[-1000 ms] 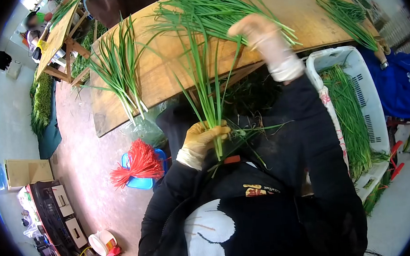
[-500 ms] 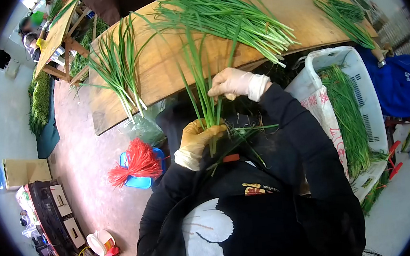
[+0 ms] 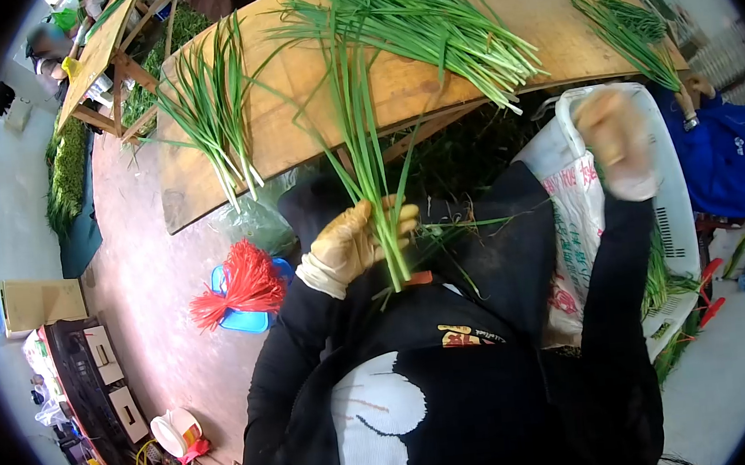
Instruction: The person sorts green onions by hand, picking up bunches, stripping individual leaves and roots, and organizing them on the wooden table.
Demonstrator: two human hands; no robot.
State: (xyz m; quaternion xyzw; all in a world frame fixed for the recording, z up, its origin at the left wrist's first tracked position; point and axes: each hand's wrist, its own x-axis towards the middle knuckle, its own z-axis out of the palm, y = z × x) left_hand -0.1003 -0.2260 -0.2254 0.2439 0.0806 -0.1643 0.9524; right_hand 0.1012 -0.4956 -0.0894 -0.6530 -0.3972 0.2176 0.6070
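Note:
My gloved left hand [image 3: 360, 241] is wrapped round a small bunch of green stalks [image 3: 373, 175], held upright above my lap with the pale ends down. My gloved right hand [image 3: 616, 142] is over the white crate [image 3: 670, 171], which holds more greens [image 3: 655, 274]; motion blur smears its fingers. On the wooden table [image 3: 291, 107] lie a large pile of green stalks [image 3: 426, 28] and, to its left, a smaller bunch [image 3: 213, 113]. Loose leaves and trimmings [image 3: 452, 234] rest on my lap.
Red ties [image 3: 248, 283] lie on a blue stool [image 3: 247, 320] at the left. A white bucket [image 3: 176, 432] stands lower left. Another bunch [image 3: 625, 33] lies at the table's right end. A blue cloth [image 3: 729, 157] is beyond the crate. Other people are at the far tables.
My right hand has left the stalks and moved right to the crate. My left hand has turned, its fingers behind the bunch, whose lower ends now show below it.

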